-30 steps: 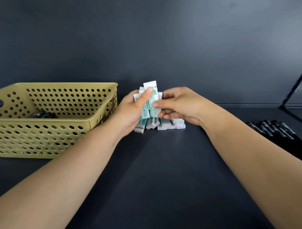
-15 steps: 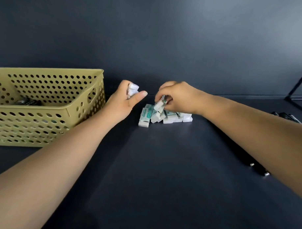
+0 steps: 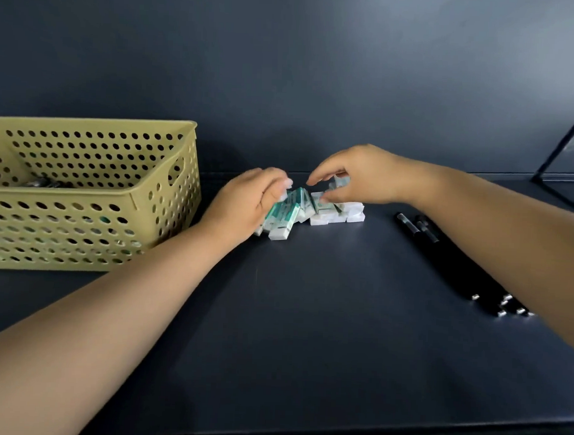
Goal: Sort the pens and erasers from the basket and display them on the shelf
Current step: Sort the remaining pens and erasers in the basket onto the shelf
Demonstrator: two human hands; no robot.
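Head view: both hands are in the pile of white rectangular erasers with green paper sleeves [image 3: 307, 208], mid-shelf on the dark matte shelf [image 3: 308, 315]. The left hand [image 3: 247, 203] grips a few erasers; the right hand [image 3: 355, 177] pinches one on top. The pile looks loose, so a nudge could topple it. The black pens [image 3: 453, 265] lie to the right, more in the perforated olive plastic basket [image 3: 84, 194]. Half a second ago, the left hand was raised beside the pile; now it's lowered onto it.
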